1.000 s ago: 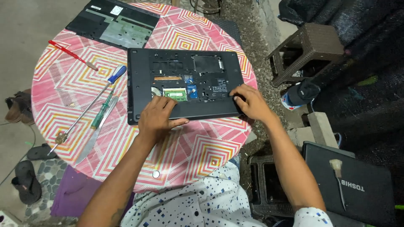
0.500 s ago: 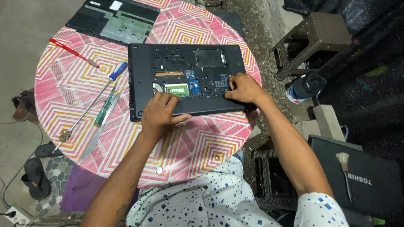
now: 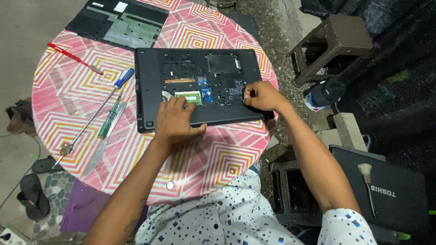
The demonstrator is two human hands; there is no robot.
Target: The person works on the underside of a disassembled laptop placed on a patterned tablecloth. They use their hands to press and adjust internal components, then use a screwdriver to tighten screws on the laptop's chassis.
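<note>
Round pink-patterned counter point(image 3: 91, 86) | upturned open laptop base point(image 3: 200, 86) lies under both hands | left hand point(image 3: 175, 120) flat on near edge, grip open | right hand point(image 3: 261, 96) grip pinched closed on base's right near corner | screwdrivers point(image 3: 97, 113) left of left hand

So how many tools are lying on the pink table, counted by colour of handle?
Red-handled screwdriver: 1
Blue-handled screwdriver: 1
Green-handled screwdriver: 1
Bare metal blade: 1
Total: 4 tools on the table, all left of the opened laptop that the left hand and right hand rest on.
</note>
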